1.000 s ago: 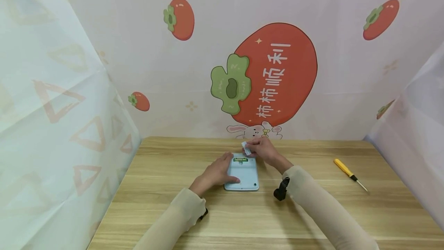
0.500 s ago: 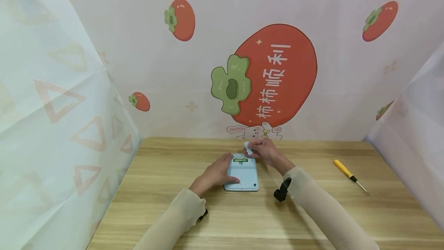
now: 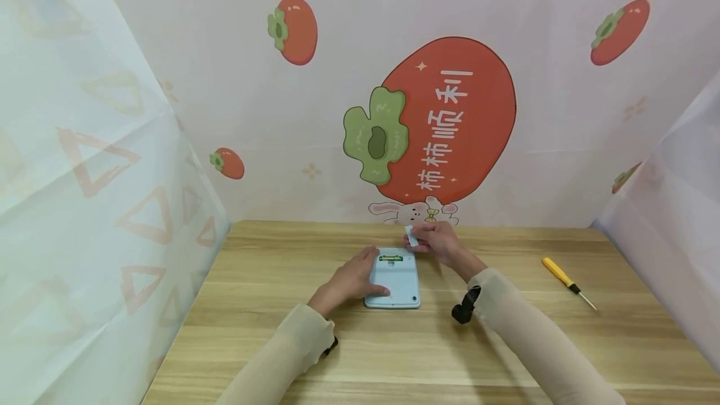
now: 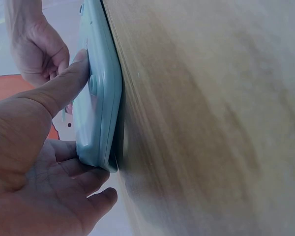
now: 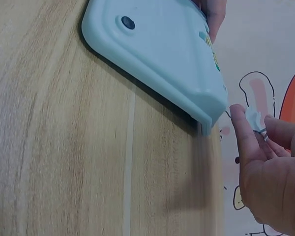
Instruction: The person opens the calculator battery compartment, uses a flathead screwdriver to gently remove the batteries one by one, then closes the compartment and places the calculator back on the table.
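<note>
A light-blue calculator [image 3: 400,281] lies face down on the wooden table, its battery slot uncovered. Inside the slot sits a green-and-yellow battery [image 3: 390,258]. My left hand [image 3: 355,277] grips the calculator from the left, thumb across its back and fingers around the far end, as the left wrist view shows. Just beyond the far right corner, my right hand [image 3: 441,244] pinches a small light-blue battery cover [image 3: 412,236] between thumb and fingers, apart from the calculator. The right wrist view shows this cover [image 5: 254,119] held edge-on near the fingertips.
A screwdriver [image 3: 562,275] with a yellow handle lies on the right side of the table [image 3: 270,280]. Behind the table's far edge stands a white backdrop [image 3: 315,117] printed with persimmons, and white sheets hang at both sides.
My right hand has drawn a little to the right with the battery cover, away from the calculator's far end. The left hand and the calculator stay where they were.
</note>
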`<state>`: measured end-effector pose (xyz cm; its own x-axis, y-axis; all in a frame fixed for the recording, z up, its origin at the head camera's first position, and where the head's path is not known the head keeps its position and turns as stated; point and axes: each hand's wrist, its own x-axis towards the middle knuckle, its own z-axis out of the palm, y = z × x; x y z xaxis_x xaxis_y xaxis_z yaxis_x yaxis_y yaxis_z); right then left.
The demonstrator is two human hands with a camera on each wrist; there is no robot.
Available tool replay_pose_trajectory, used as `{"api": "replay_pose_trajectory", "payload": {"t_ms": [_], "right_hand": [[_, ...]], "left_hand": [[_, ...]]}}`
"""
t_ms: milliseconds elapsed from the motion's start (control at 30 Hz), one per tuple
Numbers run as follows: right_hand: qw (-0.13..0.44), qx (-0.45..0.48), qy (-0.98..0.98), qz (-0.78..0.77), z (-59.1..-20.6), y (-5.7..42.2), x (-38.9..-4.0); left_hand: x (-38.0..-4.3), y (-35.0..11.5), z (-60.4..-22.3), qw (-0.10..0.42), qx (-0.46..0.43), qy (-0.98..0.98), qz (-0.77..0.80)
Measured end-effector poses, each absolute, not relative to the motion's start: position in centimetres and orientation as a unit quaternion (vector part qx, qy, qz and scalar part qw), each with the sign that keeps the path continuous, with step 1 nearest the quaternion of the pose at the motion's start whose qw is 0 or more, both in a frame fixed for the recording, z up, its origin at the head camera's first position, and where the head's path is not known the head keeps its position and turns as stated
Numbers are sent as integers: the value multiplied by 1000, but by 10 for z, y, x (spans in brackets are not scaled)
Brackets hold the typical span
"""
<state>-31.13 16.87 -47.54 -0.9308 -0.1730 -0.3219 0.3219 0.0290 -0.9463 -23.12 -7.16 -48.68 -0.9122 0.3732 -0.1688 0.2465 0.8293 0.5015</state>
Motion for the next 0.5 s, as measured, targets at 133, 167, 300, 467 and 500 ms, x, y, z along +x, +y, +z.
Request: {"api": "replay_pose_trajectory", "payload": {"t_ms": [133,167,300,467,500], "right_hand": [[178,62,691,-698,-474,173,-310],[177,61,690,-699,-474,174,-310],[168,66,691,-700,-476,179,-311],[161,63,702,-691,-479,184,-311],[159,63,702,-691,-479,185,-311]], "left_hand": [[-231,-71,-486,131,160,947,247],[-231,-71,-487,132,159,946,249],[-230,-71,-487,131,160,946,251],[-230,-72,-486,131,160,946,250],[-230,-72,-486,129,161,946,249]]}}
